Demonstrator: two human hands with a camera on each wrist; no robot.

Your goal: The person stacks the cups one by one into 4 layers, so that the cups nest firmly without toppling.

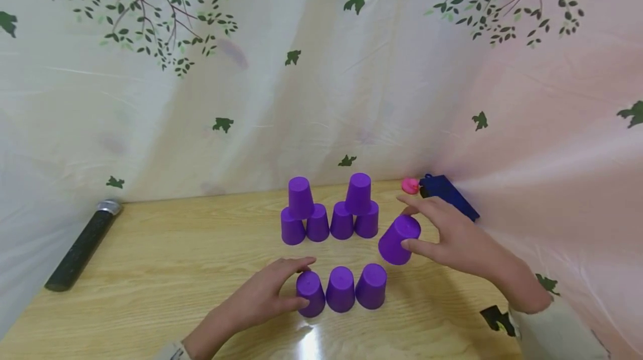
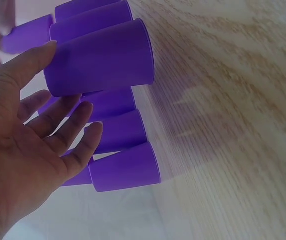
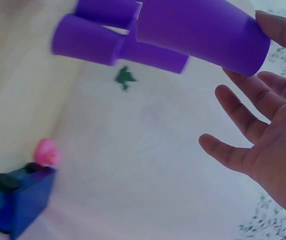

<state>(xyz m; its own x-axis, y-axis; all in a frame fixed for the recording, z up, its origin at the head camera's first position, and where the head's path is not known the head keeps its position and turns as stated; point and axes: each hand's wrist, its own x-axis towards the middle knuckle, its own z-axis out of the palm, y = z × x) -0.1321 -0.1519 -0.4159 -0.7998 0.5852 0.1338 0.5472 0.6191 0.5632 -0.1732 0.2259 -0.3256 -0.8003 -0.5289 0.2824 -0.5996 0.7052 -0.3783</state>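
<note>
Three purple cups stand upside down in a front row. My left hand (image 1: 261, 296) is at the leftmost one (image 1: 310, 294), thumb on its near side and fingers around its far side; the thumb tip touches the cup near its base in the left wrist view. My right hand (image 1: 442, 231) grips another purple cup (image 1: 398, 241) between thumb and fingers, tilted, to the right of the middle cup (image 1: 340, 290) and the right cup (image 1: 372, 286). In the right wrist view, the other fingers (image 3: 225, 152) are spread away from the held cup (image 3: 203, 32).
Behind stand two small stacks, each with one purple cup (image 1: 300, 198) on two others; the right stack's top cup (image 1: 359, 193) is similar. A dark blue object (image 1: 449, 195) and a pink item (image 1: 409, 185) lie back right. A black cylinder (image 1: 82, 248) with a silver end lies left.
</note>
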